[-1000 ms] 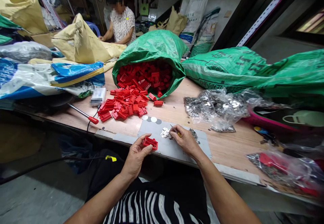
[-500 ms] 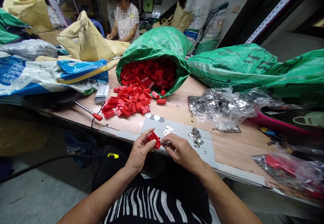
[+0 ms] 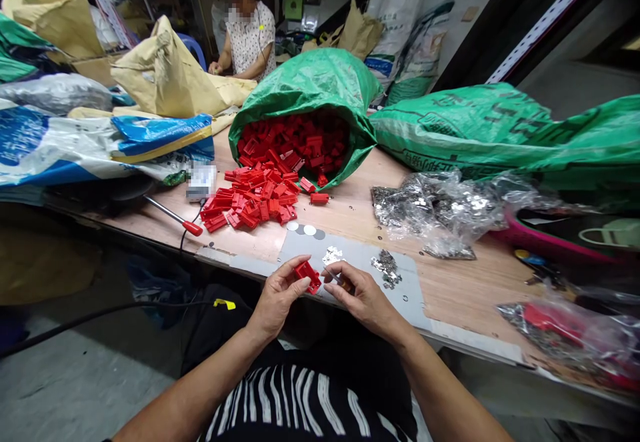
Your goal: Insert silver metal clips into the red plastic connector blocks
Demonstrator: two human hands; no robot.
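Note:
A red plastic part [image 3: 307, 277] is pinched between the thumb and fingers of my left hand [image 3: 278, 293], over the table's front edge. Just to its right, my right hand [image 3: 361, 295] is closed on a small screwdriver [image 3: 343, 282] with a brownish handle, its tip apart from the red part. Behind my hands, a grey mat [image 3: 411, 281] bears a small pile of shiny metal pieces [image 3: 333, 255] and a darker pile of metal pieces [image 3: 386, 269]. Loose red parts [image 3: 253, 199] lie heaped before an open green sack [image 3: 305, 85] full of more.
Clear bags of metal pieces [image 3: 437, 209] lie right of the mat. A red-handled tool [image 3: 192, 229] sticks out at the left front edge. More green sacks [image 3: 465, 125] are at the right. A person [image 3: 250, 39] sits across the table.
The screwdriver has come back from the red part, with my right hand shifted slightly right and its handle now more visible. My left hand has tilted the red part a little.

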